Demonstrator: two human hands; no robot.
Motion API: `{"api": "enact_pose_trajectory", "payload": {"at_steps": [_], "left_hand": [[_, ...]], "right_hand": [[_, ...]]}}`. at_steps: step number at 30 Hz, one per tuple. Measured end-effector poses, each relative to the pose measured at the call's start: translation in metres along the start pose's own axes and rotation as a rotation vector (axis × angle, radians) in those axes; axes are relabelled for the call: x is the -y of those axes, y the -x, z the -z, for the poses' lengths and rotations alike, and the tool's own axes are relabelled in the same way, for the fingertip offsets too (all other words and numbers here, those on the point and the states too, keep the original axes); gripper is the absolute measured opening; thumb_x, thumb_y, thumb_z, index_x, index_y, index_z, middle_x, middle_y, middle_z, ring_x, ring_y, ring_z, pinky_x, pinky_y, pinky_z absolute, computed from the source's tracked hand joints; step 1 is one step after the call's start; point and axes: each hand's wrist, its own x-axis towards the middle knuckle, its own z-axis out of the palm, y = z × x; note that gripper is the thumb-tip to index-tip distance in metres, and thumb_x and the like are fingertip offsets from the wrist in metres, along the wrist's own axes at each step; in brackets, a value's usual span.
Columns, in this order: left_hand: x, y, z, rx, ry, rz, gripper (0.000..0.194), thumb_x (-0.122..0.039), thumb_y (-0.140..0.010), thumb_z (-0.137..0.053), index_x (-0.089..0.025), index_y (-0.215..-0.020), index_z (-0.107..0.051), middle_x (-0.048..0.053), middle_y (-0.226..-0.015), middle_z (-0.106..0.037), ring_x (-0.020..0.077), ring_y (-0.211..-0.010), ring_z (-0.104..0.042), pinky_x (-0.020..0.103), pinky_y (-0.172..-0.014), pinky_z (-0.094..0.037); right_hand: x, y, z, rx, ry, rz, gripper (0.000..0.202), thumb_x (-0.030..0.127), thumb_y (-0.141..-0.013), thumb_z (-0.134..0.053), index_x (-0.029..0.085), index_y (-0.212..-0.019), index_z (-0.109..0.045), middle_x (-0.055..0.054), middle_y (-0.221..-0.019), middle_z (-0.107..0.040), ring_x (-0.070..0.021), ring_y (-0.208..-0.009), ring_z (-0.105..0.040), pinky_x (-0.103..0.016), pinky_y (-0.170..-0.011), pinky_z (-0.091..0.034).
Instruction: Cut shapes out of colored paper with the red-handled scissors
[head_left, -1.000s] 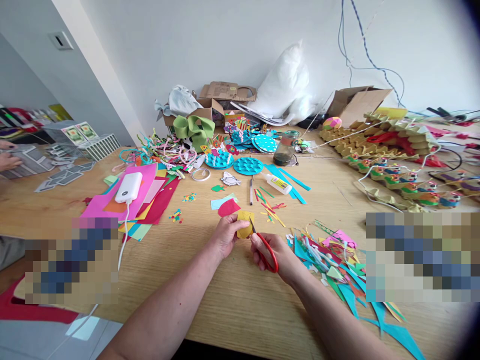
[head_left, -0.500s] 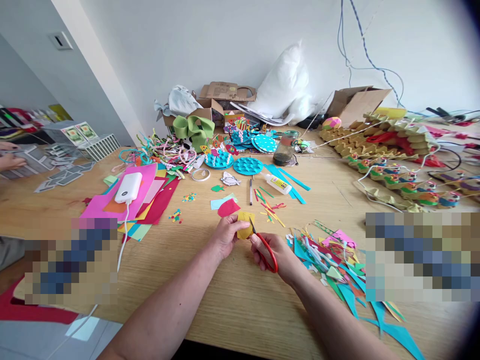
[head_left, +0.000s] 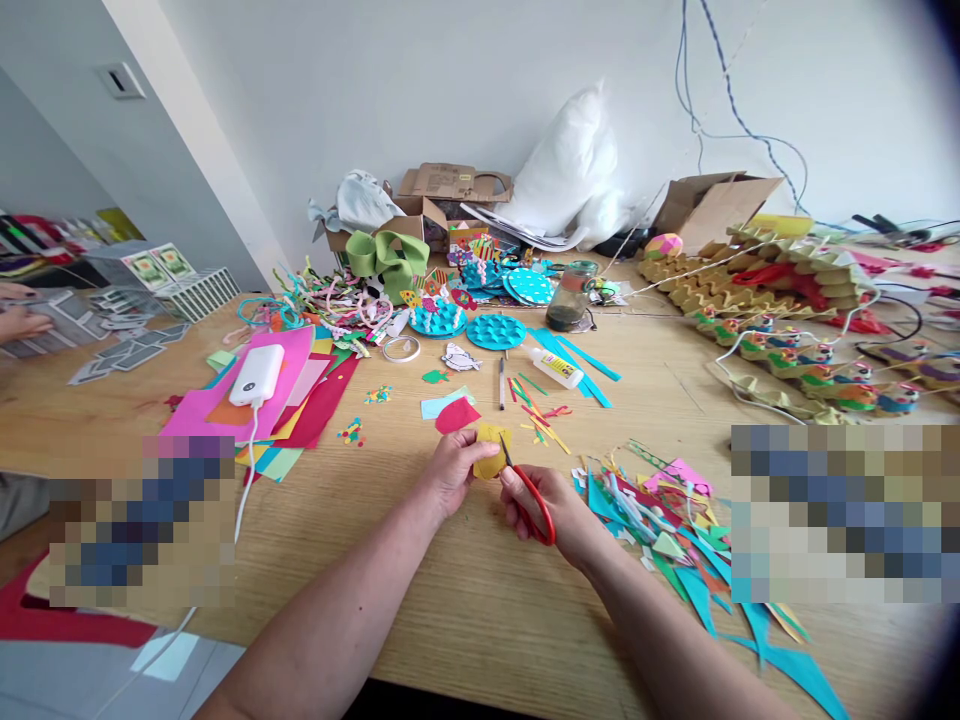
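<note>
My left hand [head_left: 453, 470] pinches a small piece of yellow paper [head_left: 489, 462] by its left side, thumb on top. Red-handled scissors [head_left: 537, 500] are in my right hand [head_left: 551, 505], their dark blades lying against the paper's right part. Just beyond the paper lie a red rounded paper cutout [head_left: 457, 414] and a pale blue paper strip [head_left: 436, 404]. Farther off are a pen [head_left: 502, 384], a white fish cutout [head_left: 460, 357], a green fish cutout [head_left: 436, 377] and a glue bottle [head_left: 556, 367].
Paper scraps [head_left: 667, 540] are heaped right of my right hand. Coloured sheets [head_left: 315, 405] with a white power bank [head_left: 257, 375] lie at left. Egg cartons [head_left: 780, 280] stand at far right. Another person's hand [head_left: 22, 320] touches grey cards at far left.
The yellow paper has shifted very slightly against the scissor blades. Both hands keep nearly the same place and grip.
</note>
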Motion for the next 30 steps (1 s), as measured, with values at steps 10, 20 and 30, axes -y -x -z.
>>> {"api": "enact_pose_trajectory", "payload": {"at_steps": [10,20,30], "left_hand": [[0.0012,-0.0014,0.001,0.004,-0.007,0.0,0.022,-0.022,-0.058,-0.073,-0.013,-0.078,-0.07,0.003,-0.071,-0.067,0.0105,-0.059,-0.054,0.023,-0.057,-0.039],[-0.0002,0.0013,-0.0004,0.041,-0.011,0.025,0.02,-0.023,-0.059,-0.073,-0.013,-0.075,-0.068,0.001,-0.066,-0.063,0.0094,-0.056,-0.053,0.022,-0.055,-0.04],[0.0003,0.0007,0.0008,0.018,0.021,-0.002,0.012,-0.02,-0.061,-0.071,-0.013,-0.068,-0.064,-0.001,-0.062,-0.059,0.0082,-0.055,-0.052,0.02,-0.054,-0.04]], "right_hand": [[-0.0037,-0.0024,0.0012,-0.006,0.013,-0.011,0.047,0.061,-0.073,-0.058,0.017,-0.063,-0.048,0.004,-0.047,-0.053,-0.0068,-0.034,-0.045,-0.017,-0.034,-0.026],[-0.0029,-0.0027,0.0014,-0.021,0.002,0.004,0.05,0.064,-0.072,-0.058,0.016,-0.064,-0.047,0.004,-0.046,-0.053,-0.0063,-0.034,-0.045,-0.016,-0.033,-0.027],[-0.004,-0.0029,0.0007,-0.019,0.001,-0.013,0.055,0.071,-0.071,-0.053,0.016,-0.064,-0.048,0.003,-0.047,-0.052,-0.0059,-0.034,-0.045,-0.016,-0.033,-0.027]]}}
